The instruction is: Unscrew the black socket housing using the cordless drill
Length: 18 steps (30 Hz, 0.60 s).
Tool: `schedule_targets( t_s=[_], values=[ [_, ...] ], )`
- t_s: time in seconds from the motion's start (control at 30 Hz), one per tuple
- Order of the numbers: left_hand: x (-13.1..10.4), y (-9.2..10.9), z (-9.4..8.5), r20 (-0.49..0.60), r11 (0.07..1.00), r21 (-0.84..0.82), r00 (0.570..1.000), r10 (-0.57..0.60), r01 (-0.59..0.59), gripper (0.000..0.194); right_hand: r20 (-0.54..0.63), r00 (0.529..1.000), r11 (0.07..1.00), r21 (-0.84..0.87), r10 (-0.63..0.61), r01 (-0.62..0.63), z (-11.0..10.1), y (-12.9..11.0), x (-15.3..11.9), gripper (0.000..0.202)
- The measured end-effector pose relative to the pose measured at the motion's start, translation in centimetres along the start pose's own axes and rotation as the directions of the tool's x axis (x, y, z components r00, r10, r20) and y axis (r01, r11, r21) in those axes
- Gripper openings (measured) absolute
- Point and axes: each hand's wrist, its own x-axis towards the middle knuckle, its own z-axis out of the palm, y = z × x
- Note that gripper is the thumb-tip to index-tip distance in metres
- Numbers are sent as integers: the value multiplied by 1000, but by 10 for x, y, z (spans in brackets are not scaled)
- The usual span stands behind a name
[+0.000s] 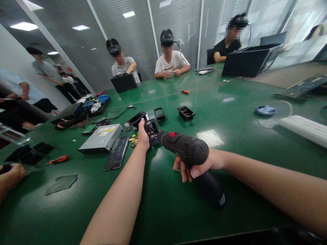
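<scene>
My left hand [143, 136] grips a small black plastic housing [152, 131] with brass parts inside, thumb up along its near side. In my right hand [208, 161] is a black cordless drill [187, 144] with a red switch; its front end points left into the housing. Whether the bit touches a screw is hidden. Just behind lie another black housing [136, 119] and a black frame [160, 115]. A third housing [186, 113], with brass contacts inside, rests farther right. Loose brass pieces [133, 140] are scattered left of my left hand.
A phone [117, 153] and a silver optical drive [102, 137] lie to the left, near an orange screwdriver [59, 159] and a broken flat piece [61, 183]. A co-worker's hand [12, 173] shows at the left edge. Several people sit or stand around the green table [242, 136].
</scene>
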Motion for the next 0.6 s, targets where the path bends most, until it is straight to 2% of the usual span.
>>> schedule_targets(
  t_s=[0.33,0.6],
  values=[
    [-5,2,4,-10,998,-61,1000,-23,23,60,-10,1000,999,38,2,-2,-1,4,0,68],
    [-5,2,3,-4,1000,-28,1000,-5,5,63,6,1000,1000,8,-13,13,-2,2,0,68]
  ],
)
